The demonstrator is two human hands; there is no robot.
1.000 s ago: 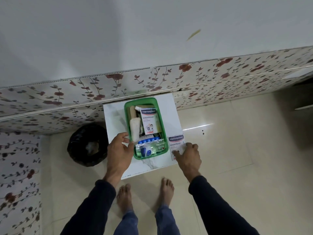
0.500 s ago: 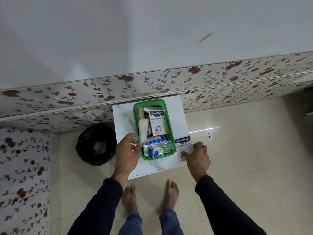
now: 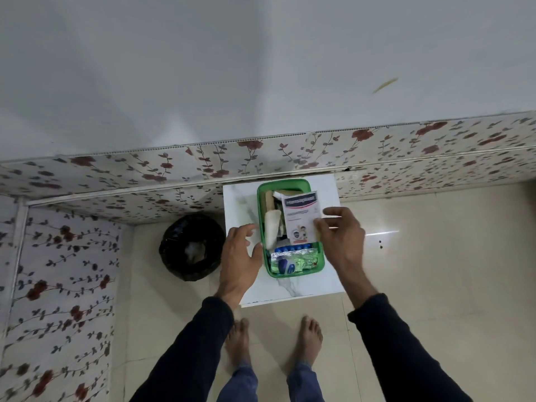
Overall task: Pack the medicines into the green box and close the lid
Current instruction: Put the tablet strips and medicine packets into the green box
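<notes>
Green box: the green box (image 3: pixel 290 273) stands open on the middle of the white bench (image 3: pixel 301 288), long axis running near to far; no lid shows in view.
Contents: a white roll (image 3: pixel 272 230) along the left side, a clear pack with blue caps (image 3: pixel 293 261) across the near end, and some tan pieces at the far end that are too small to name.
Plaster packet: the Hansaplast packet (image 3: pixel 300 220) is held flat over the right half of the box, print up, probably so it can drop on top of what is packed there.
Right hand: the right hand (image 3: pixel 342 242) pinches the packet's right edge between thumb and fingers, coming in from the right of the box.
Left hand: the left hand (image 3: pixel 240 256) is loosely curled and grips nothing; its thumb rests against the box's left wall, likely to steady the box.
Stage: packing looks nearly done; the lid has yet to go on.
Surroundings: the bench sits against a floral-papered wall (image 3: pixel 145 175); a black bin bag (image 3: pixel 193 246) lies on the floor to the left, and bare feet (image 3: pixel 310 340) stand just near the bench.
</notes>
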